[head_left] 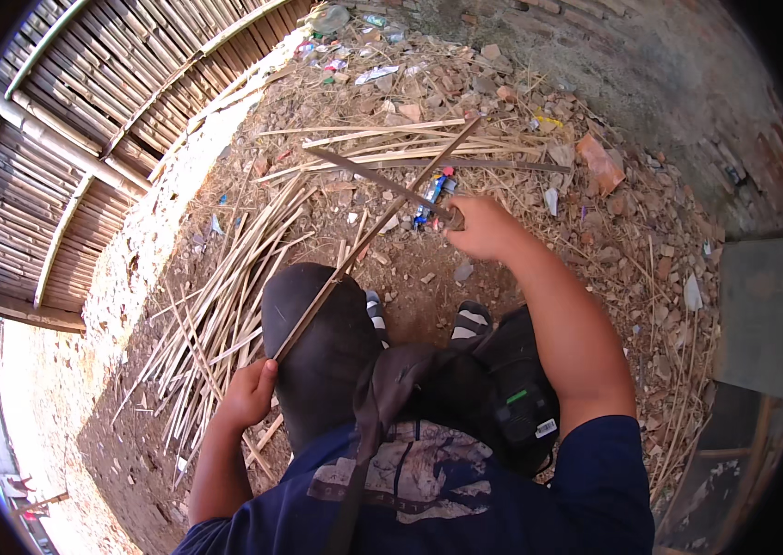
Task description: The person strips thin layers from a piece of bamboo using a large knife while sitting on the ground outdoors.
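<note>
My left hand (249,392) is closed round the near end of a long bamboo strip (351,265), thumb along it. The strip slants up over my dark-clad left knee (303,305) toward the far right. In my right hand (486,228) is the handle of a long-bladed knife (360,170). Its blade points to the far left and crosses the strip beyond the knee; whether the two touch I cannot tell. Left of my leg lies a heap of split bamboo strips (225,310). More bamboo strips (410,143) are spread on the ground beyond the knife.
A bamboo-slat structure (67,157) stands at the left. A worn brick wall (659,74) borders the far right, with a grey panel (759,314) at the right. Rubble and litter (502,92) cover the ground. A black bag (516,388) rests on my lap.
</note>
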A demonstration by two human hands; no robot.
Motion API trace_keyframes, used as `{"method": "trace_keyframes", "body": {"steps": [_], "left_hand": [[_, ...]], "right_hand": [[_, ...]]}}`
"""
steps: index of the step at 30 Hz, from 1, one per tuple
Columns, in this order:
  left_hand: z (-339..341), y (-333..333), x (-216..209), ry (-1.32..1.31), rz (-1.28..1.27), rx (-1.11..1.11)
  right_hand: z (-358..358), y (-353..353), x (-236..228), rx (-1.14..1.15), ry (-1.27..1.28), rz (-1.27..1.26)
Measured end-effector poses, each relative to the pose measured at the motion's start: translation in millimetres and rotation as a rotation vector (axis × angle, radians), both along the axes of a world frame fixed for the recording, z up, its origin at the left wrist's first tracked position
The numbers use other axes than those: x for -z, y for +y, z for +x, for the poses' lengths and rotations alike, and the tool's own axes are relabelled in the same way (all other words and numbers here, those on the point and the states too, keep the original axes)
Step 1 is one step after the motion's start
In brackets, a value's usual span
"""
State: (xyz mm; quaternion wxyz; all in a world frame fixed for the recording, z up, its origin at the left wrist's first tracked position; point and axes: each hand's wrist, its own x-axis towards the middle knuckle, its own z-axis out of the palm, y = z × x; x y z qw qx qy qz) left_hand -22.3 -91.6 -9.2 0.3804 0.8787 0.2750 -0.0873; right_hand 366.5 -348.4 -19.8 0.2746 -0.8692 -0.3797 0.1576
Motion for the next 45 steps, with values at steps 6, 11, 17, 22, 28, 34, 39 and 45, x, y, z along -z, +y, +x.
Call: {"method": "trace_keyframes", "body": {"steps": [6, 11, 17, 22, 28, 34, 39, 45], "left_hand": [[0, 3, 3, -0.015, 0.123, 0.049], [3, 4, 7, -0.042, 0.118, 0.024], [3, 4, -1, -0.01, 0.023, -0.001], [9, 11, -4, 0.037, 0.014, 0.016], [4, 13, 4, 0.05, -0.127, -0.053], [3, 14, 12, -0.013, -0.046, 0.012], [10, 12, 3, -0.002, -0.059, -0.004], [4, 13, 9, -0.021, -0.049, -0.005]], "right_hand": [[-14, 11, 7, -0.201, -0.042, -0.068], [18, 0, 19, -0.015, -0.025, -0.019], [-7, 5, -8, -0.172, -0.153, -0.117], [34, -18, 30, 0.187, 0.136, -0.044], [14, -12, -6, 0.114, 0.075, -0.022], [18, -16, 4, -0.148, 0.012, -0.108], [11, -8, 4, -0.069, -0.045, -0.02], [-4, 5, 0, -0.207, -0.152, -0.085]]}}
